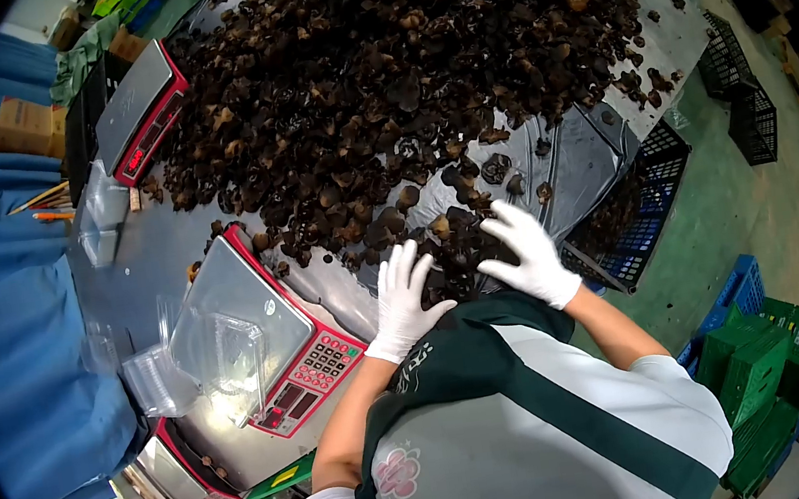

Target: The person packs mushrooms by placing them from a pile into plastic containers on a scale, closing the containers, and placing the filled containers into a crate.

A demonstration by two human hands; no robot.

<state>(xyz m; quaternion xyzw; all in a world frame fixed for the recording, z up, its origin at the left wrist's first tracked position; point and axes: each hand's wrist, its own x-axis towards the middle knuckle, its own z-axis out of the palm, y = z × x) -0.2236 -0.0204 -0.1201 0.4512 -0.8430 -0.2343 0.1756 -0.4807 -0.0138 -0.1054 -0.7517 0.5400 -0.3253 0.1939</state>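
Note:
My left hand, in a white glove, lies over the near edge of a large heap of dark brown mushrooms. Its fingers are spread and point away from me. To its right, my right hand is gloved too, with fingers apart and angled toward the left. A small cluster of mushrooms lies between the two hands, close to my apron. Whether the fingertips press on the pieces I cannot tell. Left of my left hand stands a red digital scale, with a clear plastic box on its plate.
A second red scale stands at the table's far left, a third scale at the lower left. Clear trays sit near the blue curtain. A black crate is at the table's right edge; green crates are stacked lower right.

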